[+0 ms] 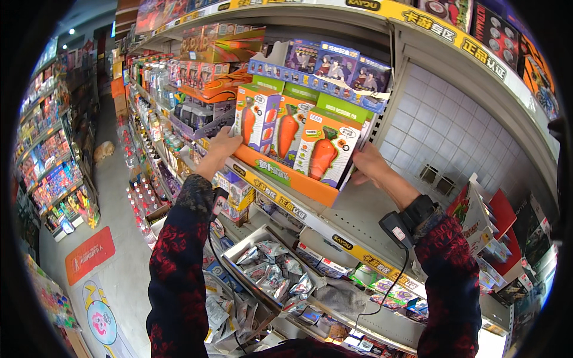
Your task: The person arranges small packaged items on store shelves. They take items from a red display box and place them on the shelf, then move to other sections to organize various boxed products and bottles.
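Both of my hands hold an orange cardboard display tray (315, 187) on a store shelf, one at each end. My left hand (224, 147) grips its left front corner. At the right end, my right hand (369, 164) presses against the side, with some fingers hidden behind it. Several orange, white and green boxes (329, 145) stand upright in the tray, each with a carrot-shaped pen behind its front. The tray sits slightly tilted above the shelf's yellow edge strip (286, 206). Behind it is a blue-purple display carton (338, 65) of cartoon-figure boxes, its front edge torn.
Bare shelf surface (358, 210) lies right of the tray, before a tiled wall (438, 116). Below are a carton of foil packets (273, 273) and a grey cloth (342, 296). Bottles (143, 201) line the left; a dog (104, 151) lies in the aisle. Cables hang from wrist devices (397, 229).
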A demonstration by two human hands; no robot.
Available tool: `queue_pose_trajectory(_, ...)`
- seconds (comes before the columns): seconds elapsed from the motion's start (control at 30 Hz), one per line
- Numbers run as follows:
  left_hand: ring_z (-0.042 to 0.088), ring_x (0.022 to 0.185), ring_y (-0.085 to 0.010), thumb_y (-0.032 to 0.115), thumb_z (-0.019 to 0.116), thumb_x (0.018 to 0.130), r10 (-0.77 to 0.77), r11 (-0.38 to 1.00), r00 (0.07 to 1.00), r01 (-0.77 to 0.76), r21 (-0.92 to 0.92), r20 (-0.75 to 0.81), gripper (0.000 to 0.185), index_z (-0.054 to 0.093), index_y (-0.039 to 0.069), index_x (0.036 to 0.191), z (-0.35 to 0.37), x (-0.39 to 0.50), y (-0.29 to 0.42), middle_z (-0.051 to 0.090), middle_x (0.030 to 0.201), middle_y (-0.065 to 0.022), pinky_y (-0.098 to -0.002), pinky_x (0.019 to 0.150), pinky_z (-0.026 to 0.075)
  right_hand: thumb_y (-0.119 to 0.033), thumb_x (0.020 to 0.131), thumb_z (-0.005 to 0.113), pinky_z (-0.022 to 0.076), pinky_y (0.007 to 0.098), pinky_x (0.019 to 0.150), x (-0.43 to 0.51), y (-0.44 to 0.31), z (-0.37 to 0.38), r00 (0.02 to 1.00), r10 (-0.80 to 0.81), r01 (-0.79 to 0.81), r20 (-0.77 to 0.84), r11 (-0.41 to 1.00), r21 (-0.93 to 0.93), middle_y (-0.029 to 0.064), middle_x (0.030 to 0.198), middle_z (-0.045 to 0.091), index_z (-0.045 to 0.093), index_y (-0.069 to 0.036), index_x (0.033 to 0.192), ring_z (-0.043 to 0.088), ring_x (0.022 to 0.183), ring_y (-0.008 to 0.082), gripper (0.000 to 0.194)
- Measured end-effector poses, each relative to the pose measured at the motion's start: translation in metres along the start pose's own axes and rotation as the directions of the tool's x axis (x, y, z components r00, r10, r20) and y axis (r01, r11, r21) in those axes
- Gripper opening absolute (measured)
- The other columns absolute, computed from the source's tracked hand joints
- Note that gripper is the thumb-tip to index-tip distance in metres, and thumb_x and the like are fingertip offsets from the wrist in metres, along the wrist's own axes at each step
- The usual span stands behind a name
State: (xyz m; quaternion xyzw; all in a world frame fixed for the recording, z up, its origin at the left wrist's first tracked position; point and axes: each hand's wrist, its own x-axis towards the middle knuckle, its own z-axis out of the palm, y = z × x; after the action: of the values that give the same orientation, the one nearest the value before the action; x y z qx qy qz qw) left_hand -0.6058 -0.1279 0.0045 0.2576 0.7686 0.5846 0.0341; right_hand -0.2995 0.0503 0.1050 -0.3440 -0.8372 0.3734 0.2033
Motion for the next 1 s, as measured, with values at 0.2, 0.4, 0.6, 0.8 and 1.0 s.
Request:
queue_pose_trajectory(0.2,0.052,0.102,-0.0254,0.009,0.048,0.085,-0.061,0.983,0.997,0.069,-0.172,0.051,0.053,0.027,0.000,0.133,0.017,0.003,0.006,0.051,0.118,-0.0150,-0.0410,0.082,0.044,-0.008,0.085,0.044,0.0577,0.0432,0.055,0.004,0.000,0.010,0.995,-0.084,0.079,0.048,0.992,0.098,0.0165,0.101,0.062,0.056,-0.001,0.111,0.062,0.091,0.0314,0.030)
queue_pose_trajectory(0.4,0.049,0.111,-0.0358,0.016,0.049,0.083,-0.062,0.993,0.998,0.060,-0.102,-0.017,0.050,0.036,0.001,0.129,0.010,0.008,0.016,0.048,0.125,-0.0213,-0.0435,0.087,0.041,-0.008,0.083,0.047,0.0575,0.0423,0.053,0.001,-0.011,0.011,0.992,-0.124,0.125,-0.008,0.987,0.099,0.0176,0.104,0.061,0.058,0.003,0.108,0.062,0.089,0.0335,0.030)
queue_pose_trajectory(0.6,0.061,0.089,-0.0299,0.007,0.046,0.083,-0.129,0.910,0.990,0.141,-0.390,0.057,0.035,0.043,0.000,0.117,-0.007,-0.014,0.044,0.056,0.106,-0.0168,-0.0465,0.066,0.052,-0.009,0.082,0.049,0.0563,0.0387,0.048,-0.012,-0.022,0.013,0.995,-0.099,0.100,-0.017,0.988,0.114,0.0250,0.093,0.062,0.057,0.013,0.101,0.065,0.068,0.0367,0.031)
queue_pose_trajectory(0.8,0.064,0.075,-0.0274,0.005,0.044,0.087,-0.014,0.890,0.988,0.083,-0.449,0.154,0.024,0.046,-0.003,0.110,-0.035,-0.013,0.045,0.060,0.095,-0.0142,-0.0484,0.059,0.055,-0.012,0.086,0.047,0.0562,0.0365,0.047,-0.036,-0.037,0.016,0.997,-0.068,0.067,0.029,0.997,0.038,0.0252,0.090,0.061,0.055,0.015,0.096,0.065,0.069,0.0332,0.030)
queue_pose_trajectory(1.0,0.065,0.077,-0.0313,0.004,0.043,0.085,-0.040,0.919,0.990,0.090,-0.383,0.135,0.030,0.041,-0.007,0.113,-0.062,-0.048,0.051,0.058,0.100,-0.0195,-0.0497,0.058,0.056,-0.011,0.084,0.051,0.0554,0.0329,0.051,-0.068,-0.045,0.012,0.990,-0.125,0.122,0.062,0.992,0.043,0.0239,0.077,0.064,0.060,0.014,0.087,0.066,0.056,0.0299,0.026)
